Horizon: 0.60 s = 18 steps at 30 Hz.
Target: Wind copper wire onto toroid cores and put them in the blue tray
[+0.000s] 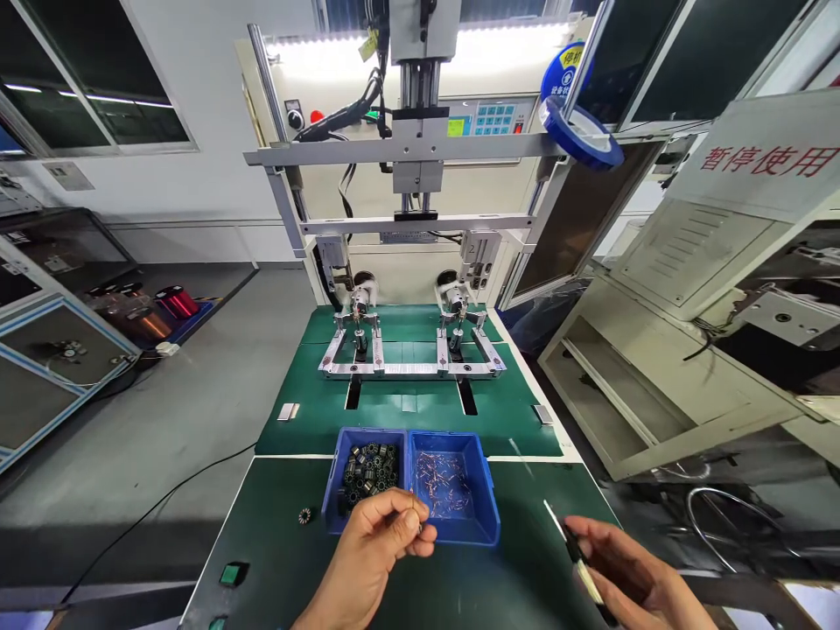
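My left hand (387, 538) is closed in a pinch in front of the two blue bins. What it holds is hidden behind the thumb and fingertips; only a tiny dark edge shows. The left blue bin (333, 490) is piled with small dark slotted motor cores (371, 470). Thin copper wire scraps (446, 481) lie scattered in the right blue bin (489, 516). At the lower right, my right hand (633, 573) is closed around a slim tool (572, 549) with a thin silvery tip and a black and cream handle. One loose core (304, 516) rests on the green table.
Behind the bins stands a winding machine with a metal fixture frame (410, 371) and two heads. Two small metal blocks (287, 411) flank the mat. A green button (231, 574) sits front left. Copper wire spools (150, 322) are on the floor to the left.
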Tool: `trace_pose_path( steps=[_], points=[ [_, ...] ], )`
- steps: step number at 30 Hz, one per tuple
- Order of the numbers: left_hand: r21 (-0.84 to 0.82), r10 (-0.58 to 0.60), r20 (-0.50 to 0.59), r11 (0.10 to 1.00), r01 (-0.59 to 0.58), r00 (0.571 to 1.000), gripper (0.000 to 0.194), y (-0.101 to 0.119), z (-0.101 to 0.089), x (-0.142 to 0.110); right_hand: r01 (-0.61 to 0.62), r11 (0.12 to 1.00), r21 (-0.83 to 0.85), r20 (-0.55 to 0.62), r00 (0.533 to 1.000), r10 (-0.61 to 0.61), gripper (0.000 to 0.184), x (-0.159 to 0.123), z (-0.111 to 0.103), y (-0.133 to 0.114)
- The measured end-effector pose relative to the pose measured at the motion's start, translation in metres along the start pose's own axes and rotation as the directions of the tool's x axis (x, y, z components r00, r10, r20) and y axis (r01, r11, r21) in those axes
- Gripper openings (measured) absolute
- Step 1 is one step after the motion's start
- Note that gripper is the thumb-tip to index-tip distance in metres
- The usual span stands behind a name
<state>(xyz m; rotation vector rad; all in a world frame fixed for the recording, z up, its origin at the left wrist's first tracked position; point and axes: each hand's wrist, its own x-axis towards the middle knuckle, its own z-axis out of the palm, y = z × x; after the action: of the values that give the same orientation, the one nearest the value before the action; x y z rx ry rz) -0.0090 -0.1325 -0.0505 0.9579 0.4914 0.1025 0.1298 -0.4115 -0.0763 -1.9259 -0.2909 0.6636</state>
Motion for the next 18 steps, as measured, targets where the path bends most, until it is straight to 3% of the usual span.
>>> trace_pose_path(
  steps=[5, 8, 12, 18],
  points=[
    [0.103, 0.042, -0.035, 0.994, -0.038, 0.999, 0.045, 0.002, 0.013, 0.008, 0.094, 0.994, 0.061, 0.241, 0.965, -0.106, 0.036, 0.0, 0.023, -0.052],
    [0.158, 0.054, -0.025, 0.986, -0.049, 0.998, 0.048, 0.0, 0.017, 0.011, 0.117, 0.993, 0.019, 0.402, 0.908, -0.115, 0.038, 0.014, 0.039, -0.076],
    [0.165, 0.015, -0.053, 0.986, -0.006, 0.998, 0.055, -0.002, 0.019, 0.012, 0.124, 0.991, 0.041, 0.502, 0.856, -0.128, 0.037, 0.028, 0.05, -0.084],
    [0.207, -0.016, -0.058, 0.978, 0.028, 0.998, 0.054, -0.002, 0.021, 0.014, 0.095, 0.993, 0.076, 0.526, 0.842, -0.121, 0.036, 0.032, 0.053, -0.078]
  ],
)
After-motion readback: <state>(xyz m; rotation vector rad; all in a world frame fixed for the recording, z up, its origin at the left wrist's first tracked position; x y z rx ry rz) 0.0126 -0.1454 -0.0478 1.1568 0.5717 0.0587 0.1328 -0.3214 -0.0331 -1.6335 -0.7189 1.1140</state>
